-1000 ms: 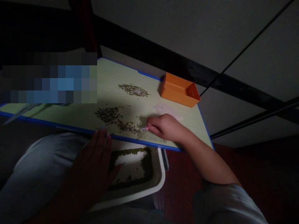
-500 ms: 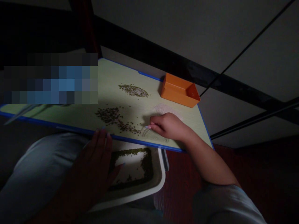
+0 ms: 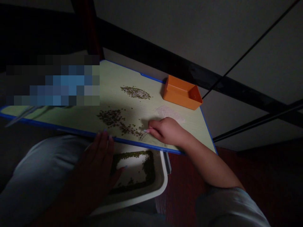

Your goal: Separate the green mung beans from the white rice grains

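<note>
My right hand rests on the pale green table near its front edge, fingers curled and pressed together, fingertips at the right end of a scatter of green beans. My left hand lies below the table edge, fingers stretched over the rim of a white tray on my lap. The tray holds green beans around a bare white middle. A mixed pile of beans and rice lies farther back. A small patch of white rice sits just behind my right hand.
An orange box stands at the table's far right corner. The table has a blue edge. A blurred patch covers the far left of the table. A dark beam and a thin black cable cross the wall behind. Dark red floor shows at the right.
My right hand slid slightly right and back, then returned left toward the bean scatter. The left hand and tray stayed put.
</note>
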Tool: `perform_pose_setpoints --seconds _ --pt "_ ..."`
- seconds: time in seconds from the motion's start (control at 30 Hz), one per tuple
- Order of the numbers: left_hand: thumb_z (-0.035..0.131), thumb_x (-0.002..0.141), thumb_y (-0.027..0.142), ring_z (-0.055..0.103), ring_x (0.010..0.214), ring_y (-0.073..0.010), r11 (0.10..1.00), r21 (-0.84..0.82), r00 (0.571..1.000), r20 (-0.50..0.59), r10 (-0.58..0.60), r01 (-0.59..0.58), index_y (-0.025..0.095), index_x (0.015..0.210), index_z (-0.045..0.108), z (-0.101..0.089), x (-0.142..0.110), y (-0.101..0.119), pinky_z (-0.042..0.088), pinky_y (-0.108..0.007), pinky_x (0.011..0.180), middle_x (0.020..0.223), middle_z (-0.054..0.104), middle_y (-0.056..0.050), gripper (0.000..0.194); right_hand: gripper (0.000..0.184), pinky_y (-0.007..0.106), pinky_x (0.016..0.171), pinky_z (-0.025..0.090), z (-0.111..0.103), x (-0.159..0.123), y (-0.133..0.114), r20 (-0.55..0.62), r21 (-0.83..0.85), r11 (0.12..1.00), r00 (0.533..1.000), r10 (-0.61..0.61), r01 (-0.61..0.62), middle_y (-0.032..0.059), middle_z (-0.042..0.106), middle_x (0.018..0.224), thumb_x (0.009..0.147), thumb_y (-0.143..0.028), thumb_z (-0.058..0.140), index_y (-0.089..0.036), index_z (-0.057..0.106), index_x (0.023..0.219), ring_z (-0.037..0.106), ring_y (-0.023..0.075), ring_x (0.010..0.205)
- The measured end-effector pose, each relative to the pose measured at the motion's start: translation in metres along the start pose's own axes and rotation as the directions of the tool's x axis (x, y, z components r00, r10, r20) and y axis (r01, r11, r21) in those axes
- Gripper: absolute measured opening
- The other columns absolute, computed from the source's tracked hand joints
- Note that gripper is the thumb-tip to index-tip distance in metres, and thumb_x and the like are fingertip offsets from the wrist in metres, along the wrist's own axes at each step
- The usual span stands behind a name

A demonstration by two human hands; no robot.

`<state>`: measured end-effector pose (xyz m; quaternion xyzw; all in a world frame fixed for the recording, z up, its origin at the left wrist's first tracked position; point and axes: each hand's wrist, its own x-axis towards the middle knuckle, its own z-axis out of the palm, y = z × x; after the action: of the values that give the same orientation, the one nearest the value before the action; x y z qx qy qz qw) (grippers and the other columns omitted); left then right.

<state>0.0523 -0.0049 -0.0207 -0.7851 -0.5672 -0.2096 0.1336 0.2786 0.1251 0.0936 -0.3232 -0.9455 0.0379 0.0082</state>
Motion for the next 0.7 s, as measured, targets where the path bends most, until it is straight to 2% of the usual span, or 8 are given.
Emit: perform_pose_setpoints --seconds 0.13,0.23,0.3,0.47,0.7 --pt "0.037 0.082 0.051 0.018 0.143 -0.0379 1.0 -0.004 1.0 0.012 -0.01 0.01 0.007 0.143 0.007 0.0 0.0 0.0 0.035 -0.056 0.108 0.155 0.011 -0.024 0.082 0.04 0.029 0.056 0.016 0.003 0.001 0.002 -0.016 -0.207 0.976 0.997 0.07 -0.072 0.0045 0.065 0.066 0.096 -0.044 0.031 -0.017 0.061 0.095 0.052 0.0138 0.057" --pt "0.036 0.082 0.053 0.018 0.143 -0.0374 1.0 -0.013 1.0 0.012 -0.006 0.006 0.008 0.144 0.006 -0.001 0.0 0.001 0.034 -0.056 0.108 0.156 0.011 -0.023 0.082 0.041 0.03 0.055 0.013 0.001 -0.001 0.008 -0.02 -0.29 0.953 0.996 0.084 -0.086 0.006 0.068 0.066 0.097 -0.044 0.031 -0.017 0.061 0.096 0.054 0.0145 0.056" --pt "0.036 0.082 0.054 0.018 0.143 -0.0367 1.0 -0.02 1.0 0.01 -0.006 0.006 0.008 0.144 0.008 -0.002 0.0 0.001 0.033 -0.055 0.109 0.156 0.012 -0.023 0.082 0.039 0.03 0.055 0.012 0.0 -0.003 0.011 -0.024 -0.32 0.942 0.995 0.095 -0.097 0.0064 0.069 0.067 0.096 -0.044 0.033 -0.017 0.062 0.097 0.055 0.0148 0.056" --pt "0.034 0.082 0.055 0.015 0.144 -0.0347 0.993 -0.073 0.995 0.051 -0.085 0.089 0.008 0.143 0.01 -0.002 0.0 0.003 0.028 -0.055 0.112 0.154 0.018 -0.024 0.081 0.036 0.031 0.055 0.012 -0.004 -0.005 0.016 -0.035 -0.351 0.926 0.99 0.134 -0.138 0.0078 0.07 0.071 0.096 -0.042 0.036 -0.018 0.062 0.099 0.056 0.0155 0.058" --pt "0.036 0.082 0.054 0.014 0.144 -0.0341 0.993 -0.086 0.996 0.041 -0.081 0.084 0.009 0.144 0.008 0.0 0.0 0.003 0.027 -0.055 0.113 0.155 0.017 -0.023 0.082 0.036 0.03 0.056 0.014 -0.005 -0.005 0.022 -0.011 -0.361 0.913 0.98 0.199 -0.189 0.0092 0.071 0.075 0.096 -0.04 0.035 -0.017 0.062 0.098 0.056 0.016 0.06"
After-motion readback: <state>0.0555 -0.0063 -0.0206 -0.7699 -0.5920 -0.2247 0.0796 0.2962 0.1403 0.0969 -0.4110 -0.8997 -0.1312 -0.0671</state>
